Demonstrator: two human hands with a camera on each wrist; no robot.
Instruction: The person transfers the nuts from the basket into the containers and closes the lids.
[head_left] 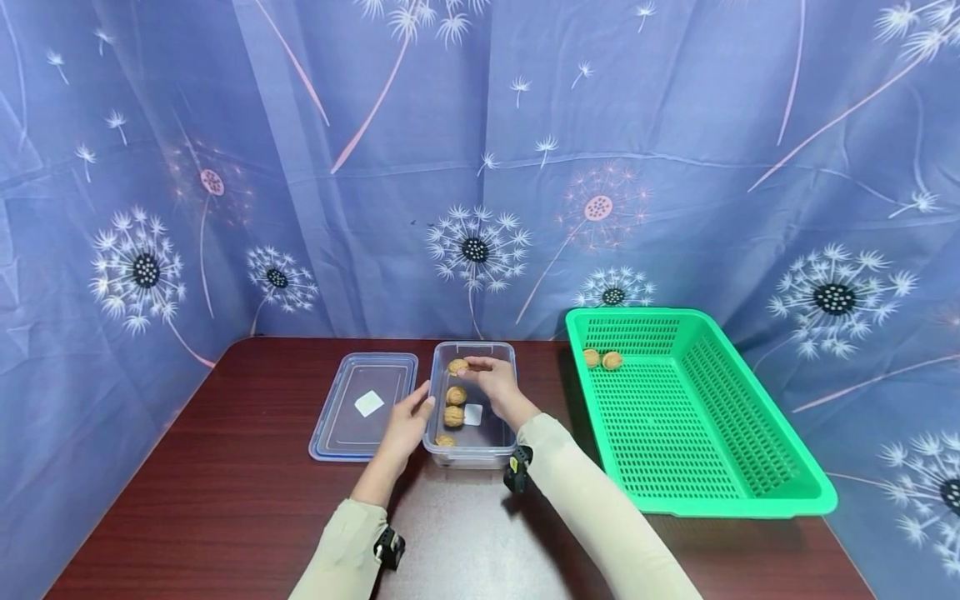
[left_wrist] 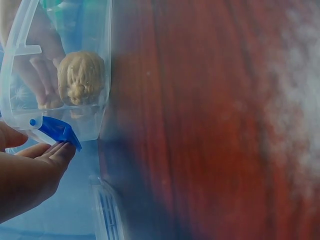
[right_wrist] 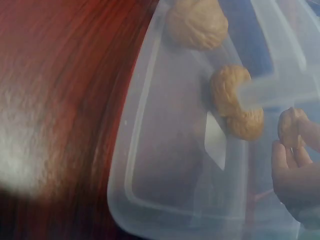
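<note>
A clear plastic container [head_left: 472,451] stands on the table with several walnuts [head_left: 453,417] along its left side and a white square sticker on its bottom. Inside its far end, my right hand [head_left: 497,385] pinches a walnut [right_wrist: 289,128] between thumb and fingertips. My left hand [head_left: 407,423] is at the container's left side, its fingers touching a blue clip [left_wrist: 59,131] that hangs from the rim. Through the clear wall in the left wrist view, one walnut [left_wrist: 81,77] looks large and close.
Left of the container lies its clear lid [head_left: 337,417] with a blue edge and a white sticker. To the right, a green plastic basket [head_left: 675,433] holds two walnuts [head_left: 602,359] in its far left corner. A blue dandelion-print cloth [head_left: 420,167] hangs behind the brown table [head_left: 225,500].
</note>
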